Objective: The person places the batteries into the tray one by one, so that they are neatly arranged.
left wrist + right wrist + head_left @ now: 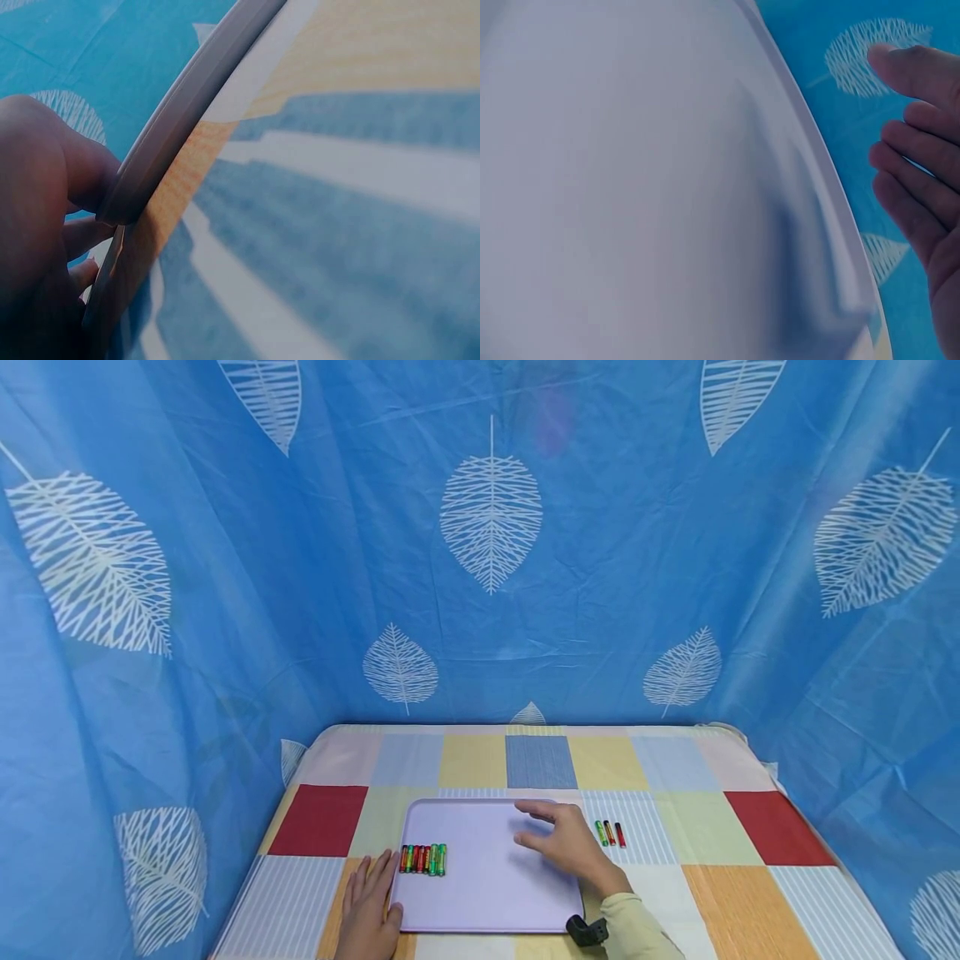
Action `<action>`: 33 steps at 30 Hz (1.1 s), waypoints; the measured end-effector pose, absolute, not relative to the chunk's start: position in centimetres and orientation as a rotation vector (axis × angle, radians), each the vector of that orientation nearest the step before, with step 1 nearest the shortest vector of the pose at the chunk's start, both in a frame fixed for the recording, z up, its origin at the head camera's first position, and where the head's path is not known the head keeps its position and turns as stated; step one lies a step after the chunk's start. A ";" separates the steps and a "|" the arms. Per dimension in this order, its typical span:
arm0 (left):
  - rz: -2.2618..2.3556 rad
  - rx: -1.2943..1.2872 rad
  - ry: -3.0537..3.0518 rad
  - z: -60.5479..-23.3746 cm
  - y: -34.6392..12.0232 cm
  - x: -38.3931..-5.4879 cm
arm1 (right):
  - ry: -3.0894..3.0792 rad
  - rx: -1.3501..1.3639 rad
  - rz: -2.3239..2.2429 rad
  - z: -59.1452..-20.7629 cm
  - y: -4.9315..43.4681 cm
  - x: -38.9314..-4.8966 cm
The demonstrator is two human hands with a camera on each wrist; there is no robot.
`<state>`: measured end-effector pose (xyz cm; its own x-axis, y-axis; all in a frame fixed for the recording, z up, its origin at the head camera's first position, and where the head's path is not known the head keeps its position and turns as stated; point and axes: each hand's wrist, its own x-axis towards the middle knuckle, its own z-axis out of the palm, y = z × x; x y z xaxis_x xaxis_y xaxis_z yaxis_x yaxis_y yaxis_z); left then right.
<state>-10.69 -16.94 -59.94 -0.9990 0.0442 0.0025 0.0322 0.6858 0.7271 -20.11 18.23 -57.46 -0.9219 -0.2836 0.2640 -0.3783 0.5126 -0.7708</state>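
Observation:
A pale lilac tray (pixel 495 897) lies on the table. Along its left side is a row of several small batteries (pixel 423 859), red and green, set side by side. My left hand (pixel 369 906) rests at the tray's left edge with fingers extended; in the left wrist view its thumb (pixel 90 169) touches the tray's rim (pixel 169 142). Above the right part of the tray hovers my right hand (pixel 566 843), thumb and fingers apart, holding nothing. Three more batteries (pixel 610 834) lie on the cloth just right of the tray. Neither wrist view shows the batteries.
A patchwork tablecloth (pixel 723 902) covers the table. Blue curtains (pixel 600 568) with white leaf prints hang behind it and on both sides. A black band (pixel 587 932) sits on my right wrist, over the tray's near right corner.

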 end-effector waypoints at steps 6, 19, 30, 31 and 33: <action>1.233 0.073 2.870 -60.0 -17.0 -10.7 | -2.679 0.554 1.390 -57.3 20.7 -20.0; 1.237 0.097 2.905 -60.2 -17.0 -10.5 | -2.768 0.523 1.306 -57.3 25.3 -19.6; 1.231 0.117 2.910 -60.4 -17.1 -10.5 | -2.862 0.390 1.239 -57.4 29.1 -19.3; 1.233 0.110 2.902 -60.4 -17.1 -10.6 | -2.862 0.385 1.241 -57.3 29.5 -19.3; 1.231 0.093 2.891 -60.3 -17.1 -10.6 | -2.862 0.381 1.235 -57.2 30.3 -19.3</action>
